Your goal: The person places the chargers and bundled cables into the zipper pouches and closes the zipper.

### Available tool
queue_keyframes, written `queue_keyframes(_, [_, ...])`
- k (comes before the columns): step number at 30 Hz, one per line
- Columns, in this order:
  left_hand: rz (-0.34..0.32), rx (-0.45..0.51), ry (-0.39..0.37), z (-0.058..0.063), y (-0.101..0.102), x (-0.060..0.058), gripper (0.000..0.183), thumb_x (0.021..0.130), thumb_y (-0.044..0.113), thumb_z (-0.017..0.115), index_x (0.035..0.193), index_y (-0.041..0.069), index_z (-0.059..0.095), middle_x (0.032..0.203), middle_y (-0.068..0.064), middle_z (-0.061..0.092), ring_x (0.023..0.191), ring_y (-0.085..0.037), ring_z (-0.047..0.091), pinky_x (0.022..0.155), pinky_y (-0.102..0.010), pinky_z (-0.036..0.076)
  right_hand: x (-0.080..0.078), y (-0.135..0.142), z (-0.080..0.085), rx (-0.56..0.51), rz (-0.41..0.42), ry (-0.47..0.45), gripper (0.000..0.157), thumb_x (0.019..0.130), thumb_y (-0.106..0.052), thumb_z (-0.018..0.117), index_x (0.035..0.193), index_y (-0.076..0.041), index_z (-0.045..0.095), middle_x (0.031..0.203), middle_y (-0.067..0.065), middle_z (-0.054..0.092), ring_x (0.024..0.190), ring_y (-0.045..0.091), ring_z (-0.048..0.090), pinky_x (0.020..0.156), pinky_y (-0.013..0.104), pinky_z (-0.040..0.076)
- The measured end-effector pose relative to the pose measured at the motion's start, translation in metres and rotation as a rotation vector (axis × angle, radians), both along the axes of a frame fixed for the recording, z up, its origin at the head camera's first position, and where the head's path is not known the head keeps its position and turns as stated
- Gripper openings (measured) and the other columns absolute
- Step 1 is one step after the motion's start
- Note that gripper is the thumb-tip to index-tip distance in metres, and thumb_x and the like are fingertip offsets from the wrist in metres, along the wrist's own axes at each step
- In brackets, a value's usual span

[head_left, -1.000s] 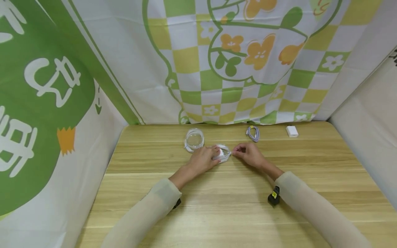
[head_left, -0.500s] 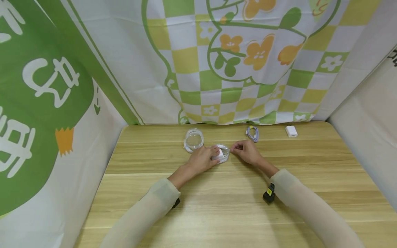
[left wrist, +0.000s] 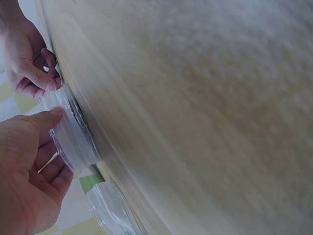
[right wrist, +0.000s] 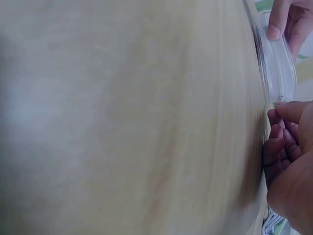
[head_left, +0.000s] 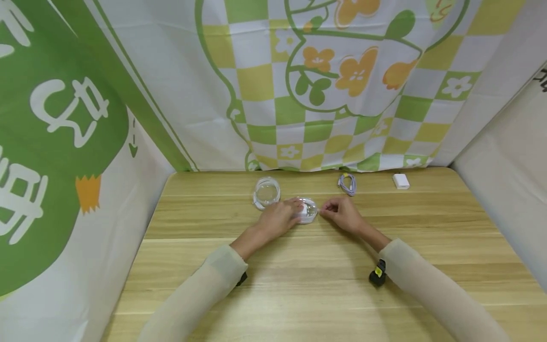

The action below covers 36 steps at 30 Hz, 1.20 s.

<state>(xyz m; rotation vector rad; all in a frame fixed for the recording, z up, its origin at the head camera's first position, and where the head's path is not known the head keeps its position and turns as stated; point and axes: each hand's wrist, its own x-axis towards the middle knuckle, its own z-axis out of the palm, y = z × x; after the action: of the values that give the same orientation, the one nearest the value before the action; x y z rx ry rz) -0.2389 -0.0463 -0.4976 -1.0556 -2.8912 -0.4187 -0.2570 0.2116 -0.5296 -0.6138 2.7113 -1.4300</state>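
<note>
My left hand (head_left: pixel 277 219) holds a round clear plastic case (head_left: pixel 310 212) down on the table, thumb on one side and fingers on the other. A white band runs around the case (left wrist: pixel 76 137), and something white shows inside it in the head view. At its right edge my right hand (head_left: pixel 345 214) pinches a small piece between thumb and forefinger. In the right wrist view a tiny metallic bit (right wrist: pixel 281 99) shows on the band right at those fingertips; I cannot tell what the piece is. The other right fingers (right wrist: pixel 276 144) are curled in.
A second round clear case (head_left: pixel 267 192) lies close behind my left hand. A coiled lilac cable (head_left: pixel 348 185) with a yellow tie and a white charger block (head_left: pixel 401 181) lie toward the back right of the wooden table (head_left: pixel 307 285). Printed cloth (head_left: pixel 256 85) hangs behind.
My right hand moved slightly up and inward, then back out to the right, still pinching the edge piece. The case's right side looks rounder now. My left hand has stayed nearly in place.
</note>
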Motion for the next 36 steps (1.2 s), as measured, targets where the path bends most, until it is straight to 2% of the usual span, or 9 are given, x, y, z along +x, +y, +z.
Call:
queue_keyframes(6, [0.037,-0.043,0.055,0.002,0.001,0.005,0.041,0.100,0.022,0.075,0.137,0.006,0.070,0.149,-0.010,0.063,0.144,-0.028,0.055,0.112,-0.042,0.051,0.011,0.002,0.001,-0.008,0.035,-0.026,0.006,0.092,-0.003,0.080,0.088,0.001,0.078,0.083,0.007,0.076,0.074,0.011,0.066,0.067,0.020,0.055])
queue_keyframes(9, [0.044,-0.049,0.067,0.003,0.002,0.009,0.043,0.100,0.023,0.075,0.138,0.004,0.069,0.148,-0.011,0.063,0.144,-0.030,0.054,0.115,-0.042,0.048,0.017,0.000,0.002,0.004,0.051,-0.026,0.006,0.093,-0.004,0.080,0.088,0.000,0.078,0.082,0.006,0.076,0.073,0.009,0.065,0.067,0.021,0.055])
queue_keyframes(16, [0.059,-0.064,0.035,0.002,0.006,0.015,0.062,0.098,0.043,0.075,0.141,0.000,0.065,0.152,-0.014,0.060,0.148,-0.030,0.050,0.123,-0.041,0.038,0.031,-0.011,0.003,0.024,0.087,-0.018,0.006,0.093,-0.008,0.082,0.089,-0.004,0.080,0.081,0.001,0.076,0.071,0.006,0.064,0.065,0.020,0.054])
queue_keyframes(20, [0.058,-0.078,0.046,0.001,0.006,0.014,0.065,0.097,0.048,0.076,0.140,0.001,0.066,0.152,-0.013,0.060,0.148,-0.029,0.049,0.124,-0.042,0.037,0.035,-0.018,0.000,0.020,0.101,-0.016,0.006,0.093,-0.009,0.082,0.089,-0.005,0.081,0.081,-0.001,0.076,0.071,0.004,0.064,0.066,0.020,0.055])
queue_keyframes(24, [0.051,-0.062,0.022,0.000,0.005,0.012,0.065,0.096,0.048,0.077,0.140,0.001,0.067,0.152,-0.013,0.059,0.148,-0.029,0.049,0.124,-0.044,0.037,0.036,-0.020,-0.002,0.014,0.082,-0.026,0.008,0.093,-0.011,0.082,0.088,-0.005,0.081,0.081,-0.003,0.076,0.072,0.004,0.065,0.067,0.020,0.055])
queue_keyframes(36, [0.014,0.016,-0.023,0.000,0.001,0.006,0.058,0.094,0.038,0.082,0.136,-0.001,0.069,0.148,-0.015,0.063,0.145,-0.032,0.053,0.119,-0.044,0.044,0.036,-0.017,0.001,0.011,0.075,-0.054,0.005,0.093,-0.009,0.082,0.094,-0.004,0.082,0.087,0.002,0.078,0.076,0.008,0.068,0.069,0.021,0.057])
